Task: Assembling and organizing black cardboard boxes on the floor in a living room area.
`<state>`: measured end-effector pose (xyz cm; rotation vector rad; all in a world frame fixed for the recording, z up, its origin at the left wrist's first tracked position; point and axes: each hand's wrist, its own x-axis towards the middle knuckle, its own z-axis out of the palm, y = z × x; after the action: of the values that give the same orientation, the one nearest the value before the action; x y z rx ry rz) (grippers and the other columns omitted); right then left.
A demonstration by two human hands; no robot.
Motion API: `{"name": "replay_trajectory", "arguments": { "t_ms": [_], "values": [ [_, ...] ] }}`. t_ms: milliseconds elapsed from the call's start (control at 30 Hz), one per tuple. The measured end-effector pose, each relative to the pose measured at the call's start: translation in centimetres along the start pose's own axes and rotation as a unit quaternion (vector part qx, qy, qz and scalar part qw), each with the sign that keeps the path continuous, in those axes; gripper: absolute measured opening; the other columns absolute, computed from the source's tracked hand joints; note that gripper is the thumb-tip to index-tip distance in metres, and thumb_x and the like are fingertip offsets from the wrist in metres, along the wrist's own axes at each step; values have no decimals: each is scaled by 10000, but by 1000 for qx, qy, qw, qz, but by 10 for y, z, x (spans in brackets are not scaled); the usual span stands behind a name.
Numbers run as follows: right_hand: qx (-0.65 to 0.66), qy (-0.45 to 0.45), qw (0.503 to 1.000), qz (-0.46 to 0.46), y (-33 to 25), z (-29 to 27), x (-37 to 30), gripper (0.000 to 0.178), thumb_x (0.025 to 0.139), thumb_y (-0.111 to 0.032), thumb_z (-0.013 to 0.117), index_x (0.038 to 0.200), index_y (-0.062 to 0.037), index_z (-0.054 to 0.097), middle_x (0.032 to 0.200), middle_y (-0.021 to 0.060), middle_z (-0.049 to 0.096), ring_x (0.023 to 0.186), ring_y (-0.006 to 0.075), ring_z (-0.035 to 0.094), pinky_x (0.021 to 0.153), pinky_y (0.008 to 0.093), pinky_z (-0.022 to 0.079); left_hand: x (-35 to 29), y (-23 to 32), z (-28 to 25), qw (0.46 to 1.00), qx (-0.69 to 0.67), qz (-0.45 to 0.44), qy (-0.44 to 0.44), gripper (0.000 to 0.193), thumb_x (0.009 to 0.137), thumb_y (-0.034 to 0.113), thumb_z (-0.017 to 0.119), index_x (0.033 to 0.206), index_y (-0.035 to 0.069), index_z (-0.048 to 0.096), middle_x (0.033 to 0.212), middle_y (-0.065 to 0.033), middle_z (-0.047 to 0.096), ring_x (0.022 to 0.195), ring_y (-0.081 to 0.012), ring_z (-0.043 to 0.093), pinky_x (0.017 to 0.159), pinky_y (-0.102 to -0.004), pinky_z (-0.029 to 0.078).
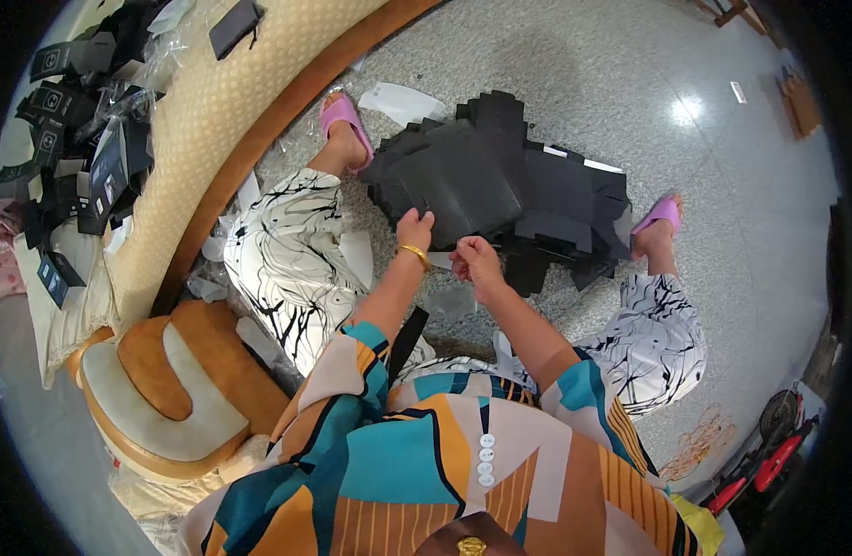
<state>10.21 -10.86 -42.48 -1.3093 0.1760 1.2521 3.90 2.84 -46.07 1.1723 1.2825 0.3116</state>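
A pile of flattened black cardboard pieces (574, 199) lies on the speckled floor between my feet, with a broad black sheet (467, 185) on top. My left hand (415, 230), with a gold bangle at its wrist, is closed at the near left edge of this sheet. Just right of it, my right hand (478, 263) is curled, its thumb and fingers pressed together close to the sheet's near edge. Whatever either hand grips is too small or hidden to make out.
To the left stands a cream patterned sofa (189, 148) with a wooden rim, heaped with black boxes (111, 171) and clear plastic. A brown and cream cushion (176, 389) lies nearer. White paper (403, 102) is beside my pink slipper (344, 119). A red object (778, 463) stands at lower right.
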Motion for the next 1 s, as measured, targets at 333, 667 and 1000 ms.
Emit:
{"name": "replay_trajectory", "arguments": {
  "t_ms": [333, 667, 1000],
  "values": [
    [85, 101, 991, 26, -23, -58, -6, 233, 831, -279, 549, 958, -89, 502, 738, 46, 565, 517, 99, 485, 418, 237, 375, 67, 43, -39, 916, 390, 93, 20, 360, 747, 201, 627, 1035, -6, 570, 935, -166, 618, 867, -258, 596, 748, -322, 443],
    [-184, 229, 944, -148, -26, -58, 9, 178, 825, -170, 522, 959, -57, 497, 718, 72, 561, 563, 175, 539, 489, 311, 435, 50, 59, -31, 857, 441, 216, 158, 625, 696, 185, 671, 1248, 101, 393, 1140, -188, 486, 1056, -344, 462, 882, -406, 374],
    [-595, 195, 742, -239, -79, -29, 15, 548, 779, -143, 568, 1284, -173, 357, 859, 157, 560, 725, 345, 573, 639, 422, 466, 13, 71, 22, 716, 615, 322, -79, 911, 640, 602, 605, 1360, 180, 241, 1430, -168, 36, 1315, -354, 10, 966, -624, 113]
  ]
}}
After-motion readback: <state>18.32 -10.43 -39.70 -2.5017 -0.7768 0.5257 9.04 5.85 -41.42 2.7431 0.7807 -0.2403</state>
